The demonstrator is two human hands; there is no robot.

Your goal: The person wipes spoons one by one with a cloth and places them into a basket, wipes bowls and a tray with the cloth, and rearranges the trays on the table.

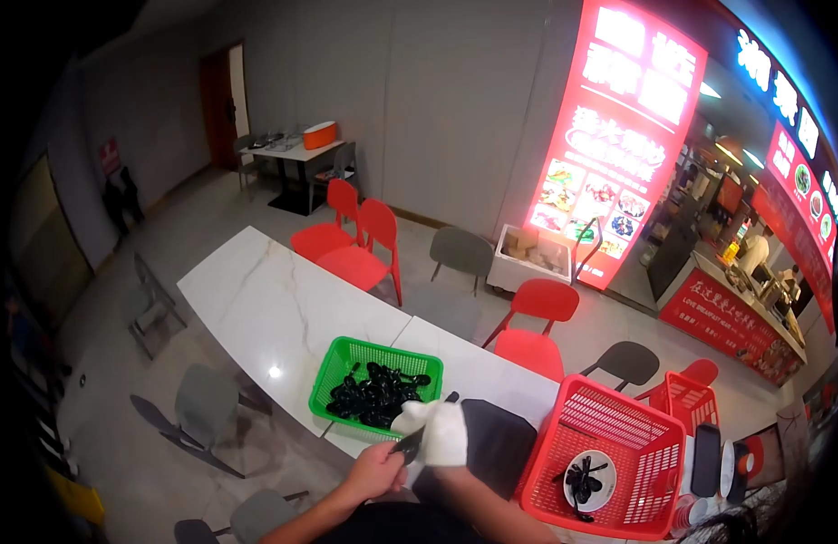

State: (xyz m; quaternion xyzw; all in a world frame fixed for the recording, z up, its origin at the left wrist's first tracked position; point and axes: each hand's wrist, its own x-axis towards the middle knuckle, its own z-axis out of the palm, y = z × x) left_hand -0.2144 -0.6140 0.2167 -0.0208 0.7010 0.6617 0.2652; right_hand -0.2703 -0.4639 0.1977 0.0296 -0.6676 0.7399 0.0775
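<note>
1. Nearest, at 6 o'clock, the left hand [378, 470] has its fingers curled in, pinching a black spoon [408, 444]; which end it grips is too blurred to tell.
2. Just beside it, the right hand is covered by a white cloth [446, 433] held against the spoon; its fingers are hidden, so I cannot tell whether they are spread or pressed together.
3. At 3 o'clock from the hands, next to the cloth, a dark tray [502, 437] lies on the white table [283, 290].
4. Past the tray, also at 3 o'clock, stands a red basket [618, 408]. A white bowl [607, 473] inside it holds several more black spoons.
5. At 11 o'clock, just beyond the hands, a green basket [387, 355] holds a heap of black spoons.
6. Across the table, one red chair [544, 301] stands between 1 and 2 o'clock, and two more between 11 and 12.
7. Farther off, a white cart [518, 274] at 1 o'clock stands by a lit red sign [618, 136].
8. At 11 o'clock, by the grey wall, an orange container [320, 136] sits on another table.
</note>
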